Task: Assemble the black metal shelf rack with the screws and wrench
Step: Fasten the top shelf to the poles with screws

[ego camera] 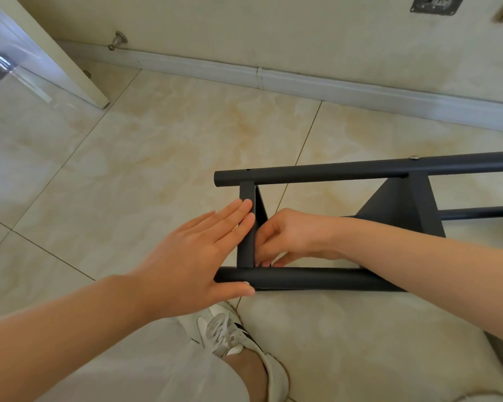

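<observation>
Rack (331, 171): lies on its side on the tiled floor (157, 140).
Left hand (192, 250): flat, with straight fingers against the end crosspiece (246, 252) and the thumb on the near tube (302, 278).
Right hand (291, 236): fingers curled down into the corner where the crosspiece meets the near tube; I cannot tell whether they hold anything.
Screw (414, 157): sits in the far tube.

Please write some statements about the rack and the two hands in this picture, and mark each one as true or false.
1. The left hand lies with straight fingers against the end crosspiece of the rack. True.
2. The right hand holds a wrench. False: no wrench shows; its fingers curl at the inner corner by the near tube.
3. The rack stands upright. False: it is tipped on its side, with its tubes horizontal.
4. A screw head shows on the far tube. True.
</observation>
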Tool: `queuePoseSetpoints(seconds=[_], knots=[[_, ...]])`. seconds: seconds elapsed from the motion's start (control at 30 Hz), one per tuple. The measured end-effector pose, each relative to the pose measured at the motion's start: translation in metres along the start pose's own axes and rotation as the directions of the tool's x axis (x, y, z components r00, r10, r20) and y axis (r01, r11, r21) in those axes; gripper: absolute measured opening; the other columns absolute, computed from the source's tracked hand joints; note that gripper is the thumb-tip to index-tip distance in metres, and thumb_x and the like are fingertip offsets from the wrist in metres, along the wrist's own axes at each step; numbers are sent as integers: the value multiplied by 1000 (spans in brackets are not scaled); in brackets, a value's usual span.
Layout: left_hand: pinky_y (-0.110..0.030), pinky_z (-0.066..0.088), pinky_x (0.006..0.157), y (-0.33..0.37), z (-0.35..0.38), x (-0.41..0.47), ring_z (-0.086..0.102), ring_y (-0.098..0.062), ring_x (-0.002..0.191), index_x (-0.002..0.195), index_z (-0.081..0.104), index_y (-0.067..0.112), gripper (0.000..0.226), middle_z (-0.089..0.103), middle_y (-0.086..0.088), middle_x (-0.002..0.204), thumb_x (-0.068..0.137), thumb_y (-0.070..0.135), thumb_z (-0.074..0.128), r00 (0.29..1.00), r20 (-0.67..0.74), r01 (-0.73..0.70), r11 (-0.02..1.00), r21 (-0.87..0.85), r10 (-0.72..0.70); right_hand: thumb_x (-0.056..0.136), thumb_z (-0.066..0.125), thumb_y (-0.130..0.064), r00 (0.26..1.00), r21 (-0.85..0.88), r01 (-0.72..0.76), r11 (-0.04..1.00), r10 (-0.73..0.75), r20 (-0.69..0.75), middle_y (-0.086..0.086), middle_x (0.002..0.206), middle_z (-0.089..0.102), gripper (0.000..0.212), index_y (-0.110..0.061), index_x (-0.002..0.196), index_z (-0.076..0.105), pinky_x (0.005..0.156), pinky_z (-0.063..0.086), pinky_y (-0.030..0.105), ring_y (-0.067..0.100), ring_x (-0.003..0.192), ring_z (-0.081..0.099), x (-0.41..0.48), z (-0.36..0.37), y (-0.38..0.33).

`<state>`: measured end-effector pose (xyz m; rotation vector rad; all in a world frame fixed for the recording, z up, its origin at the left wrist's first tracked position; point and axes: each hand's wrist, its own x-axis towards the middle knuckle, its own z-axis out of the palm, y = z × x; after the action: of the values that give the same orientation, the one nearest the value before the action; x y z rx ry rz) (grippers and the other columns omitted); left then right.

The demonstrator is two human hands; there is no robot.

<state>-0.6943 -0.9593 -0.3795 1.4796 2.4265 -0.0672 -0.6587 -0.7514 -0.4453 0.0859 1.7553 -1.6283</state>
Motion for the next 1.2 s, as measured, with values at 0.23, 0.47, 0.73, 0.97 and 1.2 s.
queuePoseSetpoints(seconds=[0.23, 0.47, 0.73, 0.97, 1.2], knots=[[-42, 12, 117, 3, -3, 1, 13, -19, 150, 155, 22, 11, 97, 15, -4, 163, 85, 78, 30, 1000, -4, -7, 997, 79, 7, 88, 69, -18, 998, 34, -62, 998, 61, 33, -1, 88, 76, 20, -26, 71, 78, 88, 57, 29, 8, 84, 71, -1, -4, -4], [-44, 19, 115, 3, -2, 3, 19, -21, 148, 154, 31, 8, 97, 21, -6, 162, 86, 77, 32, 999, -29, -16, 993, 114, 20, 90, 70, -18, 991, 47, -104, 993, 99, 95, 2, 97, 76, 14, -24, 83, 80, 84, 56, 25, 11, 92, 71, -4, -11, -5], [-44, 25, 111, 4, -1, 3, 28, -23, 145, 151, 36, 6, 95, 28, -8, 160, 86, 75, 34, 998, -51, -23, 987, 159, 32, 89, 70, -18, 983, -5, -152, 988, 152, 103, -1, 94, 76, 13, -24, 81, 79, 83, 57, 27, 10, 86, 70, 3, -13, -8], [-43, 29, 110, 5, 1, -1, 31, -23, 144, 150, 39, 6, 94, 31, -9, 159, 86, 74, 35, 998, -56, -26, 981, 193, 37, 92, 67, -20, 962, -16, -203, 979, 202, 186, 0, 97, 75, 14, -23, 85, 78, 94, 55, 36, 13, 90, 67, 7, -12, -6], [-43, 32, 109, 5, 2, 0, 34, -25, 143, 150, 39, 6, 94, 31, -10, 159, 86, 74, 37, 998, -54, -23, 981, 193, 34, 93, 66, -18, 958, 8, -208, 978, 202, 205, -2, 91, 74, 13, -21, 86, 76, 97, 53, 37, 14, 93, 65, 7, -12, -4]])
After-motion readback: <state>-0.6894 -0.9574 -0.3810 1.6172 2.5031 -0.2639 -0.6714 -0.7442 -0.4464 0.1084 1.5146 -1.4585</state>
